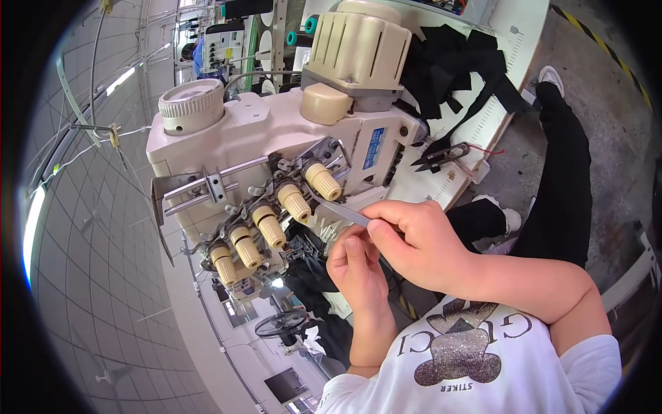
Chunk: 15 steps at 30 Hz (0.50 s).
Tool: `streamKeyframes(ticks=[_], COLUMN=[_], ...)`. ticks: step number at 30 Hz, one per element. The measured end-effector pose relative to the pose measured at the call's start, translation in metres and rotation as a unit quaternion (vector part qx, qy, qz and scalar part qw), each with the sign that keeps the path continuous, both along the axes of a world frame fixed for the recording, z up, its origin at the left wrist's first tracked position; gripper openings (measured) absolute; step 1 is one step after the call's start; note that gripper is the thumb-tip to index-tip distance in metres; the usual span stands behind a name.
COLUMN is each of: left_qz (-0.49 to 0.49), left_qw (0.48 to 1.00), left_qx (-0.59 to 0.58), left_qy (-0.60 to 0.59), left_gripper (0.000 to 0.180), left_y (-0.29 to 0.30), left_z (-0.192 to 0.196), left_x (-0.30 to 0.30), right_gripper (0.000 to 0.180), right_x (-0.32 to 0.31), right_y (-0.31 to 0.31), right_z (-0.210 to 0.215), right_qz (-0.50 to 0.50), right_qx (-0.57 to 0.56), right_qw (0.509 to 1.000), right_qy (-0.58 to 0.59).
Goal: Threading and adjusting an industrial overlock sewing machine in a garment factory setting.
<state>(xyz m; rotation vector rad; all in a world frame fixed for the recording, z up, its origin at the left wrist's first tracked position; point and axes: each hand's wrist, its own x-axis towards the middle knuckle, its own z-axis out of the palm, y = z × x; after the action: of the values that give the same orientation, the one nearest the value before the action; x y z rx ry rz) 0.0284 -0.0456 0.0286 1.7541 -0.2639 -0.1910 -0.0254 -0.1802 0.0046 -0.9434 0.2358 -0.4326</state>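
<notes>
My right hand (420, 241) is closed around a pair of silver tweezers (349, 214). Their bent tip points up and left, close to the cream tension knobs (295, 203) on the front of a beige sewing machine (258, 138). Just below and left of it, my left hand (358, 265) is raised with thumb and fingers pinched together. Whatever sits between those fingers, perhaps something fine, is too small to make out. Several knobs stand in a slanting row, with metal thread guides (214, 188) beside them.
Black fabric strips (455, 65) lie on the white table (507, 69) behind the machine. Dark thread snips (441, 157) rest near the table's edge. A person's black-trousered leg (562, 165) shows at the right. A black handwheel (281, 323) stands lower down.
</notes>
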Motion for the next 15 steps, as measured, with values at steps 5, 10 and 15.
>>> streamKeyframes(ticks=[5,10,15], left_qz=[-0.005,-0.023,-0.032], left_qw=[1.0,1.0,0.999], left_qx=[0.008,0.004,0.011], left_qy=[0.002,-0.003,0.003], left_gripper=[0.029,0.034,0.036], left_y=[-0.002,0.008,0.008], left_z=[-0.001,-0.004,-0.004], left_x=[-0.002,0.004,0.003], right_gripper=[0.02,0.017,0.014], right_x=[-0.002,-0.004,-0.006], right_y=[-0.005,-0.011,-0.015], right_z=[-0.002,0.001,0.003], right_qz=[0.024,-0.024,-0.047], right_qx=[-0.025,-0.152,-0.204], right_qw=[0.999,0.987,0.977], right_qy=[0.024,0.041,0.038])
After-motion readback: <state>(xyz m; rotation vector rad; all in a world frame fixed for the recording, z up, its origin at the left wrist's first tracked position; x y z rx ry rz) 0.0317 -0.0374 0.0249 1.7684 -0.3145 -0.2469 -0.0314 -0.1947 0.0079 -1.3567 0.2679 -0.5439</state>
